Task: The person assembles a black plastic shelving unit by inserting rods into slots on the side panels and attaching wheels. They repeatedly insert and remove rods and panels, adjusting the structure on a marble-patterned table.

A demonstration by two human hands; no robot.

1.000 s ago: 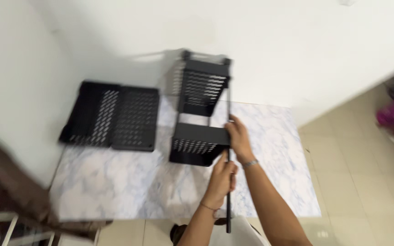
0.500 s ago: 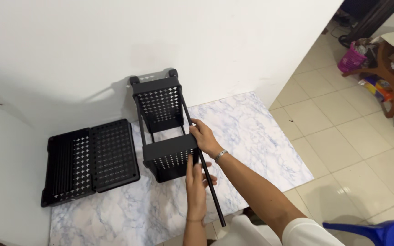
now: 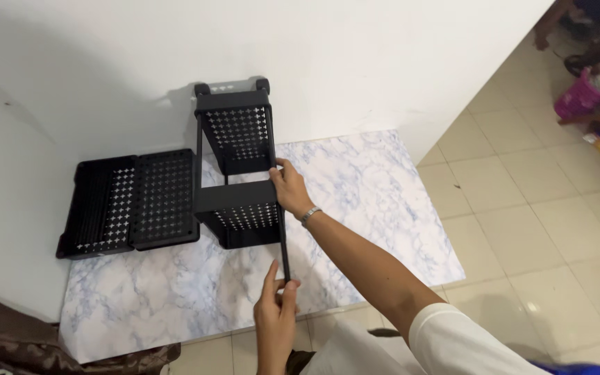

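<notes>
Left hand [image 3: 276, 316]: nearest the camera, fingers closed around the lower end of a thin black rod [image 3: 285, 243], gripping it.

Black rod: slim, straight, matte metal by the look; runs up from the left hand along the right side of the nearer basket.

Right hand [image 3: 289, 189]: farther up, fingers wrapped over the rod at the near basket's upper right corner; band on the wrist.

Rolling rack [image 3: 236, 167]: lying on its back on the mat, partly built. Two black perforated baskets [image 3: 241, 215] mounted on uprights, star-like cut-outs in the walls, boxy shape; two small castor wheels [image 3: 263, 85] at the far end against the wall. Judged roughly half assembled.

Loose baskets [image 3: 133, 203]: two more of the same black perforated kind, side by side left of the rack, not yet mounted.

Mat [image 3: 376, 201]: flat, white-and-blue marble pattern, smooth sheet over pale floor tiles [image 3: 522, 229].

Wall [image 3: 355, 55]: plain white, matte.
</notes>
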